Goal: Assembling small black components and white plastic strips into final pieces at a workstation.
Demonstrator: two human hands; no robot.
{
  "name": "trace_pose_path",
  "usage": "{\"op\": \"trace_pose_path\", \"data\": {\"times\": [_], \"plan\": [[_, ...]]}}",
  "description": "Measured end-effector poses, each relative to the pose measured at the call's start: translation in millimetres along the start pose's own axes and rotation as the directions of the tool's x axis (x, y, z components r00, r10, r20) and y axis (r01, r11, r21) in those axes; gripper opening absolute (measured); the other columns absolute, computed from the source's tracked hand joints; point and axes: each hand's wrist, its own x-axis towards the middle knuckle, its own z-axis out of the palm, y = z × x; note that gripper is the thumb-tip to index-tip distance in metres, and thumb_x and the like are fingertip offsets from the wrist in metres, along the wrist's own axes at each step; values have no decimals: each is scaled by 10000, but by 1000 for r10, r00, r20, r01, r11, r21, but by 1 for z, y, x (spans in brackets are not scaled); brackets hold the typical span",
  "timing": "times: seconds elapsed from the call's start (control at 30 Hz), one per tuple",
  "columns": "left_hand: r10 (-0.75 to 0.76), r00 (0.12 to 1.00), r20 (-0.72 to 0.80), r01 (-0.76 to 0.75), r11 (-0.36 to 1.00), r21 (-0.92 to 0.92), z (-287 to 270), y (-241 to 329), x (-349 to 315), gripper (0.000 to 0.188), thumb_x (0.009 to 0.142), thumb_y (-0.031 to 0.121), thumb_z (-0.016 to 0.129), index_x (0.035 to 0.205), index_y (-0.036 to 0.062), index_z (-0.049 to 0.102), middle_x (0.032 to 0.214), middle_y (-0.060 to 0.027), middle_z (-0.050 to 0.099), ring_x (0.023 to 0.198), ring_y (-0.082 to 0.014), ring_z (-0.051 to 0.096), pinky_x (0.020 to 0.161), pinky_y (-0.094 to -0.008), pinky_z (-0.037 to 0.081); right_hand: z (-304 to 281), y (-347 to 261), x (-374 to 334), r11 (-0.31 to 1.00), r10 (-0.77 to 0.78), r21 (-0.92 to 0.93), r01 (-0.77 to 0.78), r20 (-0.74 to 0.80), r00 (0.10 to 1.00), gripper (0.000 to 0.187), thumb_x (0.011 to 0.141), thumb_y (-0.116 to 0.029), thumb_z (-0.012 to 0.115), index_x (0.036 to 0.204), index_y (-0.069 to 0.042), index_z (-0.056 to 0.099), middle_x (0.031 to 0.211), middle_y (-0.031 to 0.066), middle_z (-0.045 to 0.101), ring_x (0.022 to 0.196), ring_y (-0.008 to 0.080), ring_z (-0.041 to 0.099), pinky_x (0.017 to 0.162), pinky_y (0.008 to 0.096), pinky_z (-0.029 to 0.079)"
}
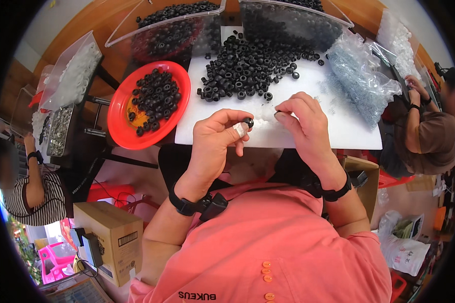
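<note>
My left hand (215, 139) pinches a small round black plastic part (248, 122) between thumb and forefinger; a whitish wrap shows on the thumb. To its right, my right hand (306, 121) has thumb and forefinger closed on a tiny dark piece (277, 113), too small to name. The hands are apart, above the near part of a white board (197, 121). Beyond them, a heap of similar black parts (242, 63) lies loose on the board. A red plate (117, 118) at the left carries more of these parts.
Two clear bins (179, 38) of black parts stand at the far edge. A clear bag (364, 81) of small bluish-grey pieces lies at the board's right. Co-workers sit left (40, 187) and right (429, 136). A cardboard box (111, 242) stands at lower left.
</note>
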Motion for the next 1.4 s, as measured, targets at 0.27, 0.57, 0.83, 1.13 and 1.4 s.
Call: {"op": "trace_pose_path", "data": {"times": [0.27, 0.57, 0.83, 1.13, 1.4], "plan": [[-4, 1000, -30, 4, 1000, 5, 4, 1, 0, 198, 939, 14, 626, 1116, -73, 649, 918, -121, 688, 719, -127, 639, 506, -218, 496, 21, -25, 12, 939, 72, 338, -58, -27, 997, 134, 784, -11, 718, 868, -54, 622, 758, 69, 568, 695, 250, 569, 624, 355, 443], [22, 997, -75, -28, 997, -73, 4, -1, 0, 156, 933, 17, 631, 1067, -57, 662, 867, -86, 673, 668, -105, 608, 479, -213, 468, 36, -35, 9, 943, 48, 332, -7, -117, 992, 129, 797, 10, 716, 832, -26, 597, 722, 89, 542, 610, 252, 543, 549, 344, 432], [9, 996, -93, -17, 996, -83, 5, 0, 0, 156, 932, 11, 630, 1067, -60, 657, 872, -91, 670, 670, -112, 613, 470, -216, 468, 38, -32, 9, 862, 118, 501, -80, -44, 992, 85, 855, 20, 679, 843, -8, 600, 737, 81, 560, 632, 199, 565, 569, 301, 447], [9, 995, -99, -19, 996, -93, 5, -1, 1, 167, 935, -2, 616, 1088, -62, 652, 893, -107, 676, 706, -126, 635, 484, -223, 499, 35, -28, 10, 824, 186, 545, -155, -2, 983, 57, 880, 9, 663, 858, -3, 612, 773, 75, 589, 662, 176, 593, 597, 283, 469], [20, 995, -103, -31, 994, -108, 4, -1, 0, 145, 937, -6, 610, 1061, -61, 659, 880, -98, 672, 691, -118, 626, 469, -215, 481, 38, -31, 11, 879, 37, 477, -12, -43, 998, 109, 828, 28, 701, 850, -13, 602, 745, 99, 557, 632, 237, 585, 544, 327, 458]]}}
